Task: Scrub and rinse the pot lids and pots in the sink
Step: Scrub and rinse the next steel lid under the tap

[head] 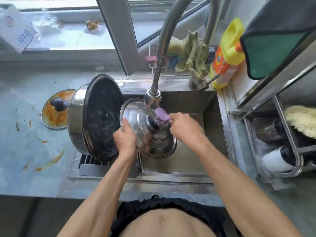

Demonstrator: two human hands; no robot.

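Peering down at the sink, I cannot see whether water runs from the faucet head; that spot is blurred, and the spout hides part of the cloths behind it. The steel lid covers the sink floor under it, and its far rim slips beneath the faucet head. My left hand is curled round the lid's near-left rim, thumb on top, holding it tilted inside the sink. My right hand is closed on a scrubber with a purple handle and wiry steel bristles, which press against the lid's dark knob. Which fingers wrap the handle I cannot make out.

Left of the sink, leaning over its edge, stands a large steel pot on its side, with a black pan or insert nested in its mouth; a drain rack shows below them. Further left on the worktop lies a glass lid smeared orange, with orange streaks on the surface nearby. Behind the sink, a wire caddy holds a green rag and sponges. Right of that stands a yellow detergent bottle, partly covered by a hanging dark and green cloth. Right of the sink, a dish rack holds items too dim to name.
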